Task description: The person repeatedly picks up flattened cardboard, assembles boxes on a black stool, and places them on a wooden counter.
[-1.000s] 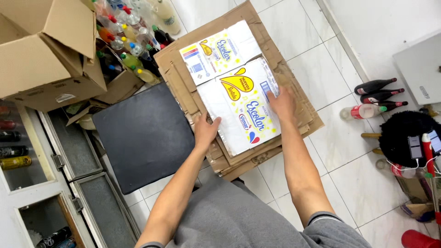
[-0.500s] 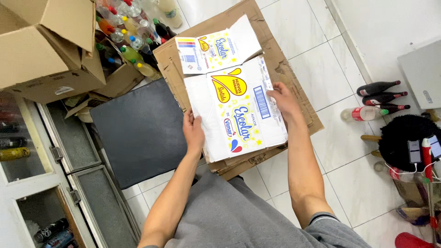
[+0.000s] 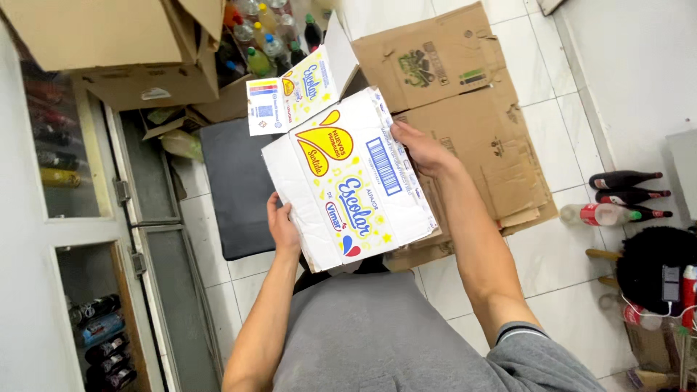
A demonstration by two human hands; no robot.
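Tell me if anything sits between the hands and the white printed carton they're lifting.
Nothing visible does. The left hand grips the near left edge of the flattened white carton, and the right hand grips its far right edge. Both touch it directly, holding it above the brown cardboard sheets on the floor.

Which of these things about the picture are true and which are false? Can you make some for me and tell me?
1. Both hands hold the white printed carton. True: the left hand grips its near edge, the right hand its far edge.
2. The flattened brown cardboard hangs on a wall. False: it lies on the tiled floor.
3. Dark bottles lie on the floor at the right. True.
4. The open brown box is round. False: it is rectangular with flaps.
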